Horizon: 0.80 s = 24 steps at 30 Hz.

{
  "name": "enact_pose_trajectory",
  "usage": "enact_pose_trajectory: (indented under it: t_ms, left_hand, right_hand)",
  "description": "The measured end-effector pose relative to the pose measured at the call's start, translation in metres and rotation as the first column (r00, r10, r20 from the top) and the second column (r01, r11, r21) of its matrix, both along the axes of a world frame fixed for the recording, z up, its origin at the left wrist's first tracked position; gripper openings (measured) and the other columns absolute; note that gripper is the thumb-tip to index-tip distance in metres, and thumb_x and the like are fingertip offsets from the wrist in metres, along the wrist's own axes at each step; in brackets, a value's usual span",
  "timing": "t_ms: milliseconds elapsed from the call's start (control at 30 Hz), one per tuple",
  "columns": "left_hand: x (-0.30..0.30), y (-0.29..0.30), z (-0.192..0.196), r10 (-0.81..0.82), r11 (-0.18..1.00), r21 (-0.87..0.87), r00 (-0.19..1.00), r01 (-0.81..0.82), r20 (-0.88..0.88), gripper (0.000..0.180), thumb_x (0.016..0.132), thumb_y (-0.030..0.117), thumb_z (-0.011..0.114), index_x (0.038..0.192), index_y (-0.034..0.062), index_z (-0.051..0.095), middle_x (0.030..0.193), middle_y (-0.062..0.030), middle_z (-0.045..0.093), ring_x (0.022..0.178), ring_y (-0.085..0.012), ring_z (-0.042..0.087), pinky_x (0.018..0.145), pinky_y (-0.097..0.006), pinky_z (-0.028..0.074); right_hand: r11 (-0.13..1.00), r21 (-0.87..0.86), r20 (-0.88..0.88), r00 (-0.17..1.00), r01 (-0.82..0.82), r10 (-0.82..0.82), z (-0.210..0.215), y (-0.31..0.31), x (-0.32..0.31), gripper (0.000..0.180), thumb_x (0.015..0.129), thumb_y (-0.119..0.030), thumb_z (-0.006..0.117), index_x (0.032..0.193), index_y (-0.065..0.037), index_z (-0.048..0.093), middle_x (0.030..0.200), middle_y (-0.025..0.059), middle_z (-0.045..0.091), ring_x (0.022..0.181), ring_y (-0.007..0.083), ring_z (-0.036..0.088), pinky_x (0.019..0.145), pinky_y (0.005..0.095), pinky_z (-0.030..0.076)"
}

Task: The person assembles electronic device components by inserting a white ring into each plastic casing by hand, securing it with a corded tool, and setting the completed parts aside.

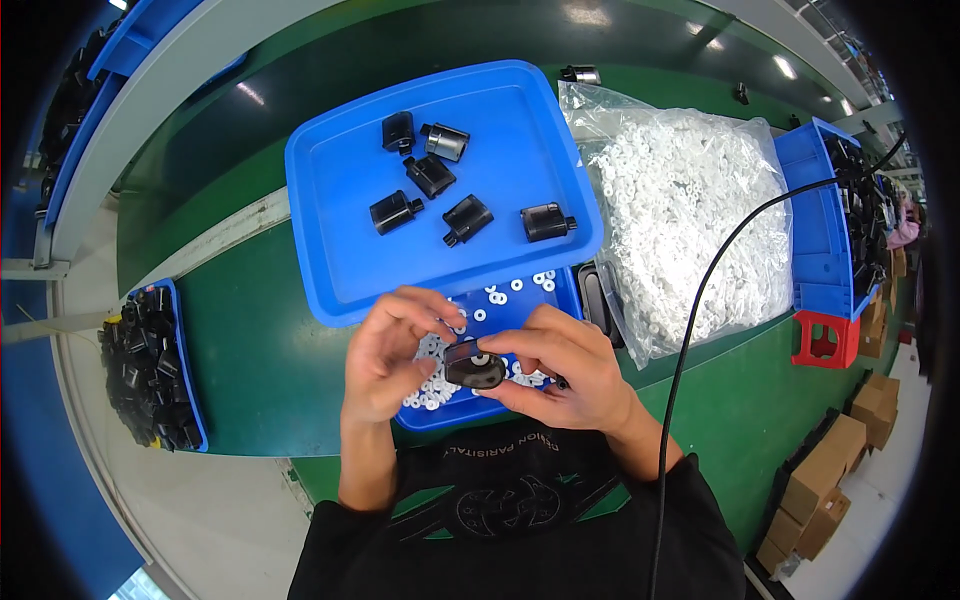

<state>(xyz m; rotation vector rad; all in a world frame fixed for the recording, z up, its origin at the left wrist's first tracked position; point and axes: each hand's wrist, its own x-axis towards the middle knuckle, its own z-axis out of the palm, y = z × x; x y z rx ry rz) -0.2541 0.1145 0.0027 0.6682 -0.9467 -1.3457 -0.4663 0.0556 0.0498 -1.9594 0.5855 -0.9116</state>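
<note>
My right hand [572, 372] grips a dark, see-through plastic cartridge [474, 372] between thumb and fingers, in front of my chest. A small white ring shows at its upper face. Just left of it is my left hand [392, 350], its thumb and fingers apart, with nothing visible between them. Below both hands stands a small blue tray [455, 412] holding loose white rings [432, 393]. Beyond it, a larger blue tray [345, 265] partly overlaps the small one and carries several black cartridges [429, 176] lying on their sides.
A clear plastic bag [690, 220] full of white rings lies at the right. A blue bin [815, 215] of black parts stands past it, above a red stool [825, 338]. Another blue bin [150, 370] is at the left. A black cable [690, 325] crosses my right side.
</note>
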Motion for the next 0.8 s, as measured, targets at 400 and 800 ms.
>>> enact_pose_trajectory:
  t_ms: [400, 800]
  left_hand:
    - [-0.022, -0.009, 0.030, -0.052, 0.998, 0.057, 0.777, 0.021, 0.628, 0.024, 0.072, 0.003, 0.071, 0.094, 0.0010, 0.061, 0.081, -0.0083, 0.064, 0.072, -0.0222, 0.065, 0.065, -0.030, 0.049]
    - [-0.027, -0.010, 0.038, 0.291, 0.955, -0.251, 0.675, -0.159, 0.678, 0.023, 0.072, 0.007, 0.081, 0.080, 0.0055, 0.059, 0.067, -0.0064, 0.056, 0.056, -0.0204, 0.056, 0.050, -0.030, 0.042]
  right_hand:
    - [0.982, 0.144, 0.085, 0.990, -0.121, 0.110, 0.023, -0.015, -0.001, 0.042, 0.085, -0.035, 0.065, 0.110, -0.001, 0.065, 0.075, 0.0050, 0.052, 0.061, 0.0160, 0.049, 0.053, 0.0282, 0.039]
    - [0.861, 0.200, 0.810, 0.574, -0.468, 0.124, 0.078, -0.001, 0.039, 0.039, 0.089, -0.025, 0.040, 0.078, 0.006, 0.061, 0.057, 0.0124, 0.058, 0.034, 0.0190, 0.037, 0.035, 0.0354, 0.028]
